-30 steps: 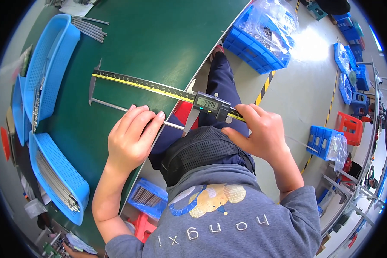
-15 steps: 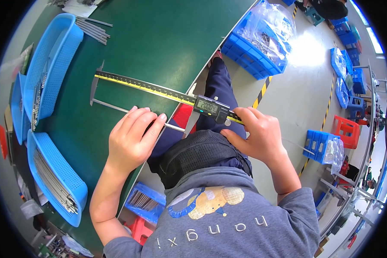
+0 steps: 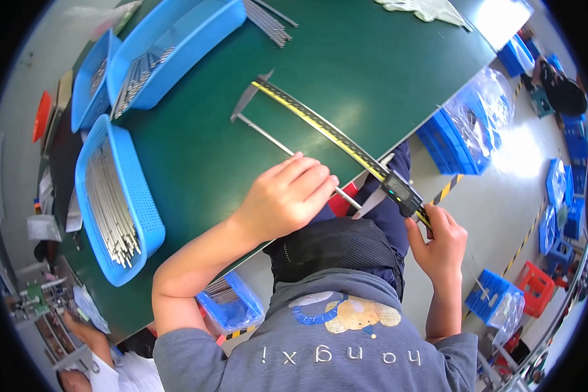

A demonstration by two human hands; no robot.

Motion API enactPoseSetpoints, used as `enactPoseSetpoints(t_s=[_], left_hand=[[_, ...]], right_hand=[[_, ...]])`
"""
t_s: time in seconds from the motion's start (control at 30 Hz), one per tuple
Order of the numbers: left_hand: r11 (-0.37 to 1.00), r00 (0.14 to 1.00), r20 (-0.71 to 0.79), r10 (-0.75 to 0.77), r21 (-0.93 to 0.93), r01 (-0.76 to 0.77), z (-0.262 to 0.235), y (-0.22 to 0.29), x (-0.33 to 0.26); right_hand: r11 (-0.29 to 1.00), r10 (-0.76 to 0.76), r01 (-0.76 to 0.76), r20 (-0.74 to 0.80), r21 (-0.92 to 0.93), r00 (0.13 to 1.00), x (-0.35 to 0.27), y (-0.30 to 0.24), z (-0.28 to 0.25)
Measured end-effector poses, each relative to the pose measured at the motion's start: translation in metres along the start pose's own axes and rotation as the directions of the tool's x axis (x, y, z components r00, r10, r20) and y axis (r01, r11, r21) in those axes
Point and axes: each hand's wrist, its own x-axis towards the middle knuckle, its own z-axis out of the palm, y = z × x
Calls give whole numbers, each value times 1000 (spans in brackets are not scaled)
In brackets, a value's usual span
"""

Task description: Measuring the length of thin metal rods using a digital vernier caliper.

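Right hand point(image 3: 441, 242) pinches the digital caliper point(image 3: 346, 147) at its sliding readout, past the green desk point(image 3: 196, 163) edge; left hand point(image 3: 284, 199) presses flat on a thin steel rod point(image 3: 274, 140), pinning it for measuring between the jaws.

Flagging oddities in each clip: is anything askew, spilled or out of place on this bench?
Mostly tidy. A few thin metal rods lie loose on the green table outside the blue trays. The long digital caliper overhangs the table edge, its readout end in the right hand; the left hand rests on a rod.
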Motion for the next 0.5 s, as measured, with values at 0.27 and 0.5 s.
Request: enactPoseSetpoints(t_s=[0.27,0.5], left_hand=[[999,1000,-18,-23,-39,22,0,0,0],[998,999,-33,-18,-58,16,1,0,0]], right_hand=[[999,28,-29,16,28,999,1,0,0],[999,20,-21,26,30,999,1,2,0]])
